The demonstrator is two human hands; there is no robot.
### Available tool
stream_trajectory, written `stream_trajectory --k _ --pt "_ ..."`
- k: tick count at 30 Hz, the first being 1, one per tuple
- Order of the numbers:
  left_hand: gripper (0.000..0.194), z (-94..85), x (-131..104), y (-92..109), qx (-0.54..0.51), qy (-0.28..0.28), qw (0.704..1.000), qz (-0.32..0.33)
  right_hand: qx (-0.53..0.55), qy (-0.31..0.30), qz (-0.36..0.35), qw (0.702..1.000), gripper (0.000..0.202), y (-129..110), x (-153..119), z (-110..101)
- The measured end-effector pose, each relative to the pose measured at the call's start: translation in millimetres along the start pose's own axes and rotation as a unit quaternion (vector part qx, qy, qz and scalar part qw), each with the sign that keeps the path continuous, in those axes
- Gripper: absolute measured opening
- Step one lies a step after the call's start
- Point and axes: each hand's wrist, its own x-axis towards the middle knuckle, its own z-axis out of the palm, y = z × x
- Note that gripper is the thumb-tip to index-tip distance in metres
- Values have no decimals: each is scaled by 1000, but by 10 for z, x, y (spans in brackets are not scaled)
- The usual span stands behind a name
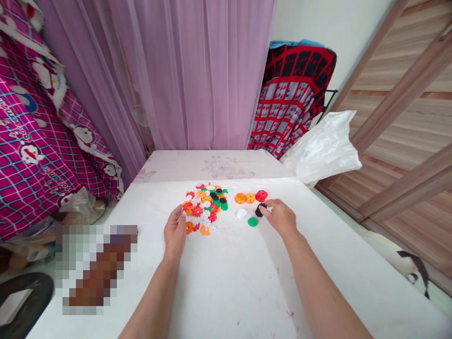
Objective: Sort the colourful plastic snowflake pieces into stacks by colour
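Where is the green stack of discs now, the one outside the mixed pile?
In the head view, the green stack lies right of the mixed pile, just below the white discs.

We list one worktop, covered in plain white, with a pale floral strip across its far end, beyond the mixed pile. On it we count one mixed pile of small flower-shaped pieces: red, orange, white, green, black, overlapping. Right of the pile: two orange groups, touching; one red group, farther right; one white group; one green group, nearer to us than the pile's middle. Black pieces, also right of the pile, in the right hand's grip. Faint reddish marks, nearer to us than the pile.
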Motion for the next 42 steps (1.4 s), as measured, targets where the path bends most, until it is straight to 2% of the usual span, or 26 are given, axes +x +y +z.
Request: stream_trajectory --k 6,10,12,17,21,24,26,30,33,38,42 --pt "34 9 -1 4 -11 -2 1000 -6 1 5 0 1000 33 -27 -16 40" --pt "34 16 -11 15 -5 4 1000 -8 7 14 -65 998 43 11 -1 83" --pt "34 15 -14 19 -8 5 1000 -9 2 -6 -86 996 42 22 21 98" --pt "35 7 -15 22 -10 -3 1000 -4 -7 -35 -90 995 30 12 70 85" --pt "35 11 -15 26 -10 -1 1000 -6 -5 -24 -82 996 36 -22 47 14" --pt "34 18 -11 26 -12 0 1000 -9 40 32 -101 994 30 -164 -79 -15" --pt "34 19 -9 24 -9 -2 1000 -7 87 44 -125 987 23 -353 -237 16" --pt "35 11 -11 18 -4 -3 1000 0 129 -68 -194 970 17 -830 -608 188" --pt "36 11 -14 16 -12 -1 1000 -6 105 -83 -209 969 22 -1074 -759 322" --pt "35 21 -13 17 -27 -2 1000 -11 89 -85 -206 971 24 -1209 -752 441" --pt "35 19 -8 11 -19 -2 1000 -1 105 -91 -193 971 21 -1225 -750 449"
